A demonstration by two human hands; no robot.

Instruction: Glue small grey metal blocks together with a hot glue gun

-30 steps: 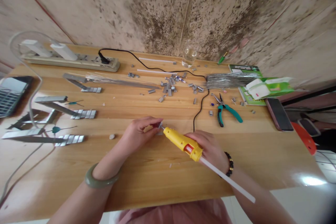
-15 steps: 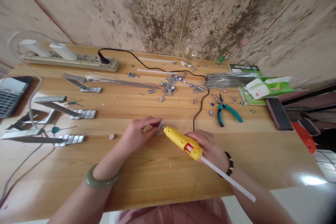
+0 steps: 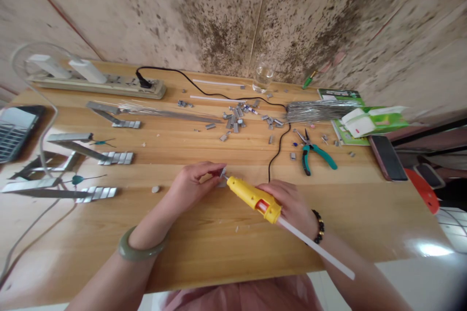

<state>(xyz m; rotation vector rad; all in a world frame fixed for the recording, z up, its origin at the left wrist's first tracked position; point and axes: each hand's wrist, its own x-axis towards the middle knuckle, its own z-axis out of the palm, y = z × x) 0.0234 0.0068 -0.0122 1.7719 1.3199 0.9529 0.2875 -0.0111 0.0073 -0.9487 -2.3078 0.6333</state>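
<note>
My right hand (image 3: 288, 204) is wrapped round a yellow hot glue gun (image 3: 251, 197). A long white glue stick (image 3: 317, 248) juts from its back end. The nozzle points left and meets, or nearly meets, a small grey piece (image 3: 223, 173) pinched between the thumb and fingers of my left hand (image 3: 193, 182). Those fingers hide most of the piece, so its full shape cannot be made out. A small pale block (image 3: 155, 189) lies on the wood left of my left hand.
Folded grey strip pieces (image 3: 115, 158) stand at left, near a power strip (image 3: 105, 85). Behind my hands lie small grey bits (image 3: 235, 119), thin wires (image 3: 175, 115) and a drinking glass (image 3: 263, 77). Teal-handled pliers (image 3: 317, 153), a wire bundle (image 3: 317, 111) and a phone (image 3: 388, 158) are at right.
The glue gun has shifted very slightly to the left. Both hands otherwise keep the same hold and place.
</note>
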